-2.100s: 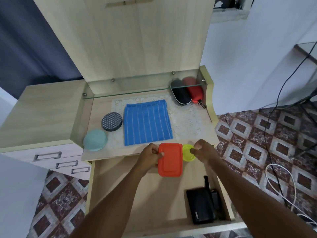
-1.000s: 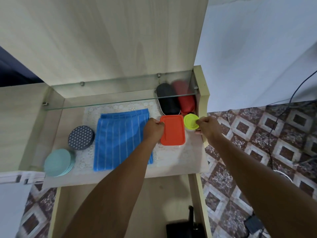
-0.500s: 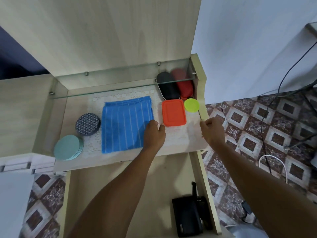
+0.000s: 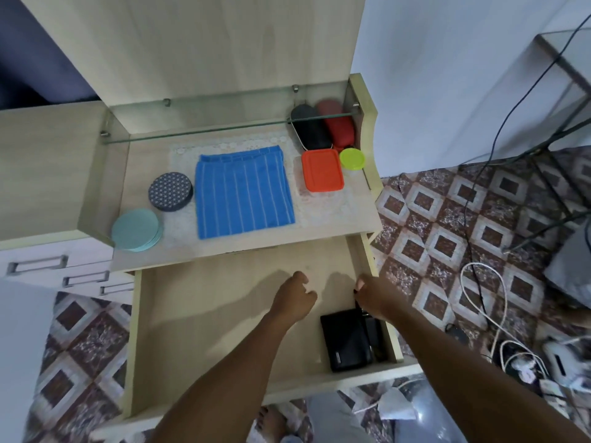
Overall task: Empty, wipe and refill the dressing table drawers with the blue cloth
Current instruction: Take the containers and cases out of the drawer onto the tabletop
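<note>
While left hand (image 4: pixel 292 300) curls empty fingers and right hand (image 4: pixel 375 297) hides its own, one drawer (image 4: pixel 208 314) lies open.

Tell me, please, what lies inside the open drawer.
A black case and a slim dark object beside it lie in the drawer's right front corner. The right hand hides that object's far end; the forearms cover some floor.

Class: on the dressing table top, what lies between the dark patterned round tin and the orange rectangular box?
The folded blue cloth lies between the patterned tin and the orange box, as the head view shows.
</note>
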The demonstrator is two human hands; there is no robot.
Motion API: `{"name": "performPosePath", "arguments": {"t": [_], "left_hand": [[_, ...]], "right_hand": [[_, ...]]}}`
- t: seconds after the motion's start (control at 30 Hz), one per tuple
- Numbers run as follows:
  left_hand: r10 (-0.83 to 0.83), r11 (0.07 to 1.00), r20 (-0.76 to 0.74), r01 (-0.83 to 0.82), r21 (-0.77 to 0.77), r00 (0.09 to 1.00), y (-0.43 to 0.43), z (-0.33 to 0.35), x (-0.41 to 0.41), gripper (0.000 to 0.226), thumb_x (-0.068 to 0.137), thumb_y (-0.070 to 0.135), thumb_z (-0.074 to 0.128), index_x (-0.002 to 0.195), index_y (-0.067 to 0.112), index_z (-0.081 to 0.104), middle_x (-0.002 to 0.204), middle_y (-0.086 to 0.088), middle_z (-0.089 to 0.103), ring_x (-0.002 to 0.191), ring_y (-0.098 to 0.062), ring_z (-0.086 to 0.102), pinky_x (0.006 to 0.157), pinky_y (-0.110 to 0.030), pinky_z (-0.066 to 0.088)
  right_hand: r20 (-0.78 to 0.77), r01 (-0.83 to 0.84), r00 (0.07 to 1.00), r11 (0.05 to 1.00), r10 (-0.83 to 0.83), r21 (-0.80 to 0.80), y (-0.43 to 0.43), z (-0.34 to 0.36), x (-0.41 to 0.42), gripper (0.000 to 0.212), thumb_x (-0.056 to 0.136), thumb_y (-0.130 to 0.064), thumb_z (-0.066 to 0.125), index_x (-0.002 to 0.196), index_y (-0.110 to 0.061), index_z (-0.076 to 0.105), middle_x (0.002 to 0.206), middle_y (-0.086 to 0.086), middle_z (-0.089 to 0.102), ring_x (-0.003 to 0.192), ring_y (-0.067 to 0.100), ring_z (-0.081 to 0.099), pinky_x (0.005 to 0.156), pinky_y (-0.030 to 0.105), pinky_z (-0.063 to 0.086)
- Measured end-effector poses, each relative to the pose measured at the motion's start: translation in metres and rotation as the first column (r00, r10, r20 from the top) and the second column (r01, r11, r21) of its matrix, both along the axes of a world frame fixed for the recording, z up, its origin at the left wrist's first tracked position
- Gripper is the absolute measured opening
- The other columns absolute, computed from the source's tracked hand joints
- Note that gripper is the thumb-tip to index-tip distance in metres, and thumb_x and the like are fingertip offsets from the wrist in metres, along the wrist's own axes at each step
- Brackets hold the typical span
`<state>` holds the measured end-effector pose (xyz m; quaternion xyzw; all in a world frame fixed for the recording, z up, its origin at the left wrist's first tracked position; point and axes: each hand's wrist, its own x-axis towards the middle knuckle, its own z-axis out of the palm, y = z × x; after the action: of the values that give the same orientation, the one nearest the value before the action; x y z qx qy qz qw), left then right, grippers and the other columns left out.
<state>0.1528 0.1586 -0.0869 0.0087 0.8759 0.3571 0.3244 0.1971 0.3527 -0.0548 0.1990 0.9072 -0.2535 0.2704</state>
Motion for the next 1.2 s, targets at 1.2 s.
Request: {"name": "performPosePath", "arguments": {"t": [1.2], "left_hand": [[0.257,0.953,0.343,-0.296,0.065,0.903,-0.024,-0.026,0.026,0.051,0.070,0.016,0.068,0.113,0.011,0.042,0.102,-0.004,0.057,0.098,-0.023,0.060,0.085,-0.043,0.055]], "right_hand": [[0.159,-0.113,0.982,0.993,0.105,0.041,-0.036,-0.031,0.035,0.033,0.084,-0.019,0.062,0.111,-0.006,0.050,0.108,0.014,0.063,0.097,0.031,0.063,0.069,0.032,0.050]]}}
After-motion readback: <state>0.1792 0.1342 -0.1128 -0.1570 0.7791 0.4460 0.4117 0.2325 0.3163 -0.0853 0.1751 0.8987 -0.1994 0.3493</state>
